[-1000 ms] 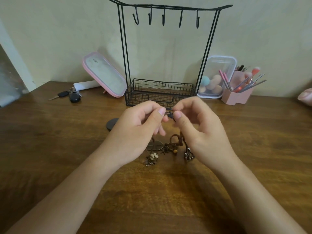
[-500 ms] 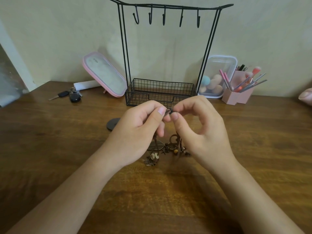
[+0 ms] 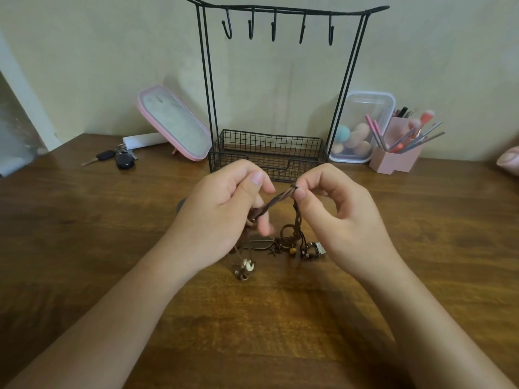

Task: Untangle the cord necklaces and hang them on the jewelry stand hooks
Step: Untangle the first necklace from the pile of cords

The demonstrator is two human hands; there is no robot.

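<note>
A tangle of brown cord necklaces (image 3: 283, 242) with beads and small pendants lies on the wooden table (image 3: 84, 234) between my hands. A stretch of cord (image 3: 276, 200) runs taut between them, lifted off the table. My right hand (image 3: 334, 211) pinches its upper end between thumb and forefinger. My left hand (image 3: 222, 214) grips the lower end in its curled fingers. The black wire jewelry stand (image 3: 280, 88) rises behind, against the wall. Its several hooks (image 3: 273, 26) are bare, and a wire basket (image 3: 266, 153) forms its base.
A pink-rimmed mirror (image 3: 174, 122) leans left of the stand, with keys (image 3: 118, 158) farther left. A clear box of makeup sponges (image 3: 359, 127) and a pink brush holder (image 3: 398, 153) stand to the right. Part of another person's hand (image 3: 509, 161) shows at the right edge.
My hands have drawn apart. A length of cord that was pinched between touching fingertips is now stretched between them, and the pendants have shifted slightly on the table.
</note>
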